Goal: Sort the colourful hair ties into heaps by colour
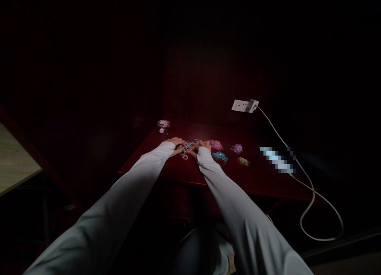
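Small coloured hair ties (187, 148), ring-shaped, lie in a loose pile on the dark red table, between my two hands. My left hand (176, 144) rests at the pile's left edge, its fingers apart from the thumb and reaching over the ties. At the right edge is my right hand (203, 145), its fingers curled together and pointing down; whatever they pinch is too small and dark to make out. Just right of it lie a pink bundle (216, 144) and a blue bundle (220, 156) of thin bands. An orange-pink tie (185, 157) lies nearest me.
A clear round jar (163, 125) with pink items stands at the back left. Purple bands (237, 148) and beige bands (243, 161) lie farther right. Beyond them is a blurred-out phone-like object (276, 160) with a white cable (312, 187) running to a wall socket (239, 105).
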Tool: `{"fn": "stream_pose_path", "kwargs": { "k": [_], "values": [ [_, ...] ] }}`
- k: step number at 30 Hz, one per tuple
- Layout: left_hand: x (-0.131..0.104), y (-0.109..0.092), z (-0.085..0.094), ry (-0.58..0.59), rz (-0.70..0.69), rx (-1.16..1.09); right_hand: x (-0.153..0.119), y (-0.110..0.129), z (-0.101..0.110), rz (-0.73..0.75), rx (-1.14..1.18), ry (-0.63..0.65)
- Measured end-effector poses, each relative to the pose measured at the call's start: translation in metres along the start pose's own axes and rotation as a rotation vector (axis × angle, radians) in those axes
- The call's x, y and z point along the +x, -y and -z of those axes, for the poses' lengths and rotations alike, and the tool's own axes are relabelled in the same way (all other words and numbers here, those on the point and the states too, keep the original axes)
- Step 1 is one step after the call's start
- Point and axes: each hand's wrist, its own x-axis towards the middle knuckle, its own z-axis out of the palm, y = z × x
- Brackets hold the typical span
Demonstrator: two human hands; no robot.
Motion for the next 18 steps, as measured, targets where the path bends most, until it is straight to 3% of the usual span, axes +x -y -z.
{"fn": "stream_pose_path", "kwargs": {
  "k": [11,18],
  "values": [
    [-0.003,-0.007,0.009,0.024,-0.031,-0.067,-0.003,0.001,0.004,-0.044,-0.008,-0.049],
    [0.004,-0.010,-0.002,-0.016,0.020,-0.038,-0.003,0.001,0.006,-0.078,0.019,-0.048]
  ]
}}
